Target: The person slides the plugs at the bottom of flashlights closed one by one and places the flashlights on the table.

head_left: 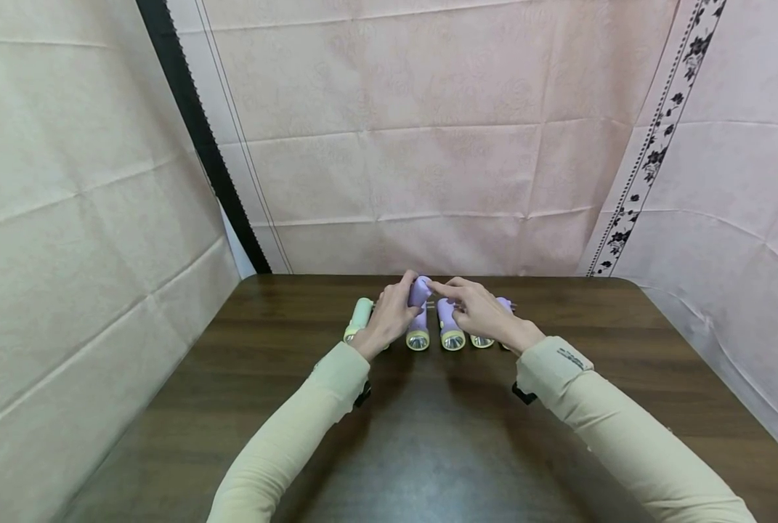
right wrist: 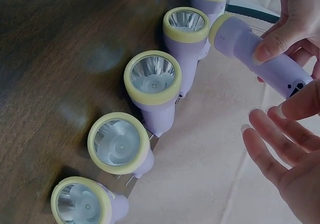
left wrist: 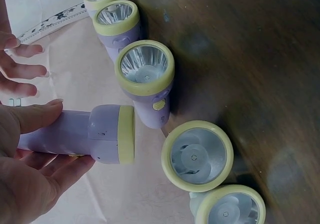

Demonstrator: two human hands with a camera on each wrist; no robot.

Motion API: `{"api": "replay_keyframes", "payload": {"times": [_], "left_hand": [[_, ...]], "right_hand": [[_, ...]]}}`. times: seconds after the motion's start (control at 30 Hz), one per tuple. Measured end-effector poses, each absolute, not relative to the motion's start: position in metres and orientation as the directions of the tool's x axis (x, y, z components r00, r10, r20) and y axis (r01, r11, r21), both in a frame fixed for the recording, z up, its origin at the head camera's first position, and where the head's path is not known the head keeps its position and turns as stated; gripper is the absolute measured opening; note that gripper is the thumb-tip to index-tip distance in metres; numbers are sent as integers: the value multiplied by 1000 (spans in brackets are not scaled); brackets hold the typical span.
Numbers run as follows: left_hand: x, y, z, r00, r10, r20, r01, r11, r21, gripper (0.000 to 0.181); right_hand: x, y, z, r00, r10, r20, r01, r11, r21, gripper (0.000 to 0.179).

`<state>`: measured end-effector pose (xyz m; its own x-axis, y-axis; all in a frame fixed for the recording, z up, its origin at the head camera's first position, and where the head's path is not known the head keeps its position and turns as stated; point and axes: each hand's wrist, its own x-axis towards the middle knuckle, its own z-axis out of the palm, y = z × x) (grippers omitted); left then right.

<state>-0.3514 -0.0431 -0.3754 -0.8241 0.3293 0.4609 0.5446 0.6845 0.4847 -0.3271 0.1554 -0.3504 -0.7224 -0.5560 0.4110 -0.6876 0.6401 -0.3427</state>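
Left wrist: flashlight (left wrist: 75, 133) crosswise, rim (left wrist: 126, 134) rightward

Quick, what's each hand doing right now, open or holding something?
Left hand: holding a purple flashlight.
Right hand: open, right by that flashlight; whether it's touching, I can't tell.

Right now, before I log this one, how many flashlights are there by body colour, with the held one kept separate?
Purple flashlight in the left hand: 1
Purple flashlights on the table: 5
Green flashlight on the table: 1
Total: 7
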Motion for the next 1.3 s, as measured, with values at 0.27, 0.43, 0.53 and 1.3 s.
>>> {"api": "replay_keyframes", "payload": {"times": [0.27, 0.43, 0.53, 1.3], "left_hand": [[-348, -43, -379, -827, 342, 446, 542, 699, 467, 50], [-347, -45, -378, -829, 331, 451, 532, 714, 455, 50], [-346, -49, -373, -841, 305, 446, 510, 721, 468, 53], [-358, -153, -370, -983, 16, 182, 85, 921, 380, 63]], "right_hand": [[-327, 154, -357, -723, -563, 401, -690, 613, -385, 72], [-326, 152, -358, -724, -560, 402, -689, 615, -384, 72], [-325, 150, -356, -731, -546, 409, -680, 630, -375, 73], [-326, 173, -356, -786, -463, 410, -611, 683, -400, 62]]}}
